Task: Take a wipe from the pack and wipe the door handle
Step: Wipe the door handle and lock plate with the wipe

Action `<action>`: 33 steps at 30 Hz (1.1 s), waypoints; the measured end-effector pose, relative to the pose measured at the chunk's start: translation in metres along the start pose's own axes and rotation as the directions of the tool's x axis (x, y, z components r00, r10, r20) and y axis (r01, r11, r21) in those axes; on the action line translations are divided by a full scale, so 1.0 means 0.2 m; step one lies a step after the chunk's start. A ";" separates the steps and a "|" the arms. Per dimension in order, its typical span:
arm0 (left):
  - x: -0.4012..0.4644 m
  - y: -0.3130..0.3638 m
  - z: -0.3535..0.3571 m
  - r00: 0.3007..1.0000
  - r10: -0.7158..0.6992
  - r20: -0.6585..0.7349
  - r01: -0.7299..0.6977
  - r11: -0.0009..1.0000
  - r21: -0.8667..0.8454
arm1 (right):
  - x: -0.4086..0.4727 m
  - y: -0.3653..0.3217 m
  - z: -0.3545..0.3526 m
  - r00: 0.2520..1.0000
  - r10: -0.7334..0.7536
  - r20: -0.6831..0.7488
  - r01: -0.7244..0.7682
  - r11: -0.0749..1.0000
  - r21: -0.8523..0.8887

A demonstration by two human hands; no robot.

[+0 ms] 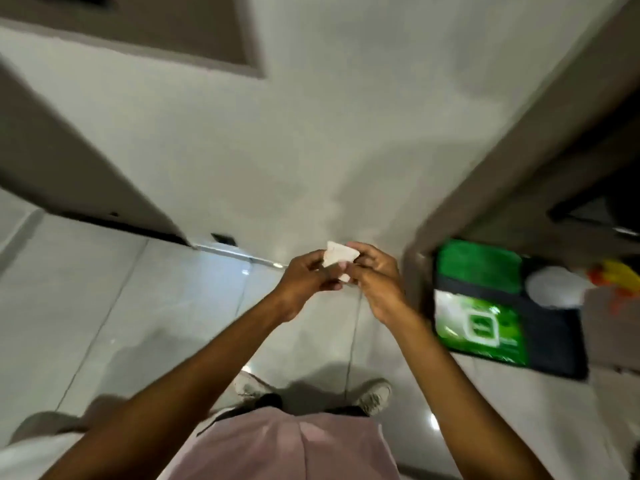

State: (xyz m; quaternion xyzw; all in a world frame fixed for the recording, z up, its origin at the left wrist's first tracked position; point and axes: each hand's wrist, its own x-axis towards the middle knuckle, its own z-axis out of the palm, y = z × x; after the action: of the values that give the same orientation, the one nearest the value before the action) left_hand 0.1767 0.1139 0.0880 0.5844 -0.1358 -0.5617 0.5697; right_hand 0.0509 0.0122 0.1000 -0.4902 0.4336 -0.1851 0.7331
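Both arms stretched fwd, left hand (304, 278) & right hand (375, 282) close together, fingertips pinching shut.

Dim, motion-blurred, wide-angle edge distortion

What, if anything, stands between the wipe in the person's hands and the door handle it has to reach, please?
That cannot be settled: no door handle shows in this view. The white wipe is pinched between the left hand and the right hand, with open air around them. The green pack lies off to the right.
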 end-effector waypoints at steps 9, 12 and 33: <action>-0.35 0.53 -1.38 0.916 0.199 -0.348 -0.228 0.973 -0.044 | 0.24 -0.05 1.63 0.946 0.128 0.298 -0.132 0.991 -0.008; -0.37 0.64 -1.73 0.911 0.197 -0.361 -0.219 0.976 -0.020 | 0.31 -0.05 2.02 0.963 0.040 0.266 -0.047 0.999 0.023; 0.08 2.61 -3.89 0.351 0.473 0.808 -0.038 -0.855 0.517 | 1.02 -0.12 3.89 0.874 -0.294 -0.386 0.278 0.955 -0.099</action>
State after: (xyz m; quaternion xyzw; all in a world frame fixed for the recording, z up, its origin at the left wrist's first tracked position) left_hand 1.0648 0.3357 0.2898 0.5867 -0.7188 0.3730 0.0001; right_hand 0.8034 0.2945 0.1398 -0.5157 0.4993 -0.3783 0.5845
